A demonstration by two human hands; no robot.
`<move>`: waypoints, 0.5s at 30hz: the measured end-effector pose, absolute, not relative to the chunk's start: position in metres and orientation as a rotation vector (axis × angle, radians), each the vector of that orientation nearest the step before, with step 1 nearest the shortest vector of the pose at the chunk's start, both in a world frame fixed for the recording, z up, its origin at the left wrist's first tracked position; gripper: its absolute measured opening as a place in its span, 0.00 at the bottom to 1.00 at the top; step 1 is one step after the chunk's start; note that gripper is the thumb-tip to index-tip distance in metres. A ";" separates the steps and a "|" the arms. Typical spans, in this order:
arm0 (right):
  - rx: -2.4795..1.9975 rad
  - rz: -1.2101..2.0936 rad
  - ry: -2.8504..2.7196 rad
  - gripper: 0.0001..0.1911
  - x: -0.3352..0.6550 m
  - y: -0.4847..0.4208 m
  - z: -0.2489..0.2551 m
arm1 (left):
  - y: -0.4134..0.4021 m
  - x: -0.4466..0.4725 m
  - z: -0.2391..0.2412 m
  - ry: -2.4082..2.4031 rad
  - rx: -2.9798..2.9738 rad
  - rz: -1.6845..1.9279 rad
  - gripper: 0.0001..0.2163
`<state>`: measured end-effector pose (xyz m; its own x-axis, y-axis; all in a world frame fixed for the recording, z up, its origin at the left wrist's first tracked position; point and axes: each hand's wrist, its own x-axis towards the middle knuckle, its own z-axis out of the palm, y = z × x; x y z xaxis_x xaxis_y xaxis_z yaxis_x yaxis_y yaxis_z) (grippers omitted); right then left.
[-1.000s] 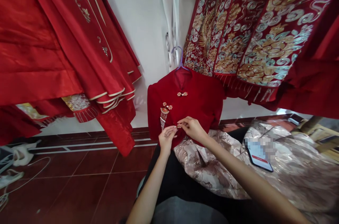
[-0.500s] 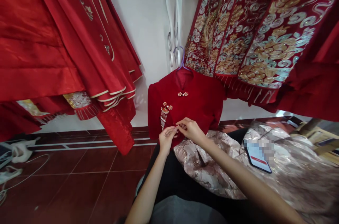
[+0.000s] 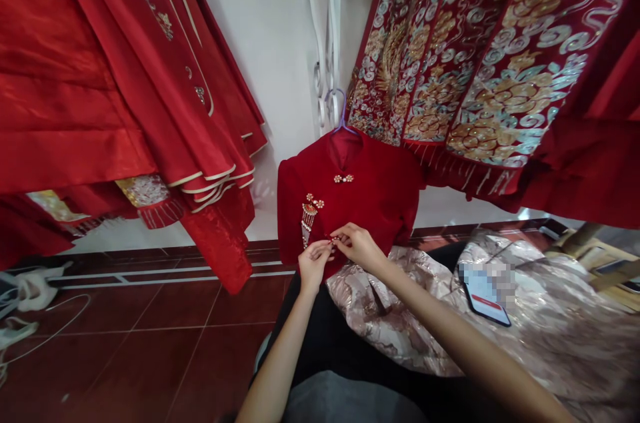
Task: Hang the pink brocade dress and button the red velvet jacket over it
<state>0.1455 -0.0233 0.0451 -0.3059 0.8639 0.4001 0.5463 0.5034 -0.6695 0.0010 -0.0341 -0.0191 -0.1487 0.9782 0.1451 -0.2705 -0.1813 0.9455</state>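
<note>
Against white wall [image 3: 280,43], hanging dark red velvet jacket [image 3: 380,196]. At its lower front edge, small beaded clasp [image 3: 336,238], pinched from both sides by left hand [image 3: 313,263] and right hand [image 3: 359,246].

Both bare forearms reach forward and converge. The left grip [image 3: 314,264] points upward with its fingertips pinched. The right grip [image 3: 358,247] arches in from the right, fingers curled, its fingertips meeting the left's.

White wall [image 3: 280,43], red-brown tiled floor [image 3: 150,343], red robes [image 3: 100,90] hanging around
</note>
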 end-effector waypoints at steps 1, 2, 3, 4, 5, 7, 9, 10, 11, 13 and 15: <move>-1.154 0.530 -1.998 0.10 0.146 -0.023 0.044 | -0.034 0.002 -0.020 1.003 1.058 1.553 0.14; -1.155 0.522 -2.002 0.10 0.146 -0.022 0.043 | -0.034 0.002 -0.020 1.011 1.075 1.562 0.14; -1.157 0.515 -2.009 0.09 0.147 -0.022 0.043 | -0.034 0.003 -0.020 1.020 1.096 1.571 0.14; -1.160 0.505 -2.014 0.09 0.147 -0.021 0.042 | -0.035 0.004 -0.020 1.031 1.120 1.581 0.14; -1.164 0.495 -2.021 0.09 0.148 -0.021 0.042 | -0.035 0.006 -0.018 1.041 1.147 1.591 0.14; -1.172 0.462 -2.026 0.10 0.150 -0.021 0.044 | -0.034 0.008 -0.015 1.063 1.217 1.598 0.14; -1.168 0.422 -2.022 0.10 0.153 -0.020 0.046 | -0.032 0.009 -0.009 1.091 1.322 1.586 0.12; -1.163 0.409 -2.018 0.11 0.155 -0.020 0.048 | -0.030 0.009 -0.007 1.104 1.382 1.573 0.12; -1.157 0.406 -2.014 0.11 0.157 -0.019 0.049 | -0.028 0.010 -0.005 1.114 1.439 1.555 0.11; -1.142 0.427 -2.009 0.11 0.160 -0.017 0.050 | -0.023 0.010 -0.001 1.122 1.530 1.513 0.09; -1.131 0.449 -2.008 0.11 0.163 -0.015 0.050 | -0.019 0.011 0.001 1.129 1.599 1.476 0.08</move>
<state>0.1628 -0.0148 0.0499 -0.3065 0.8371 0.4532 0.5640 0.5432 -0.6219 0.0111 -0.0194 0.0006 -0.0172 0.9154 0.4023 0.1486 -0.3955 0.9063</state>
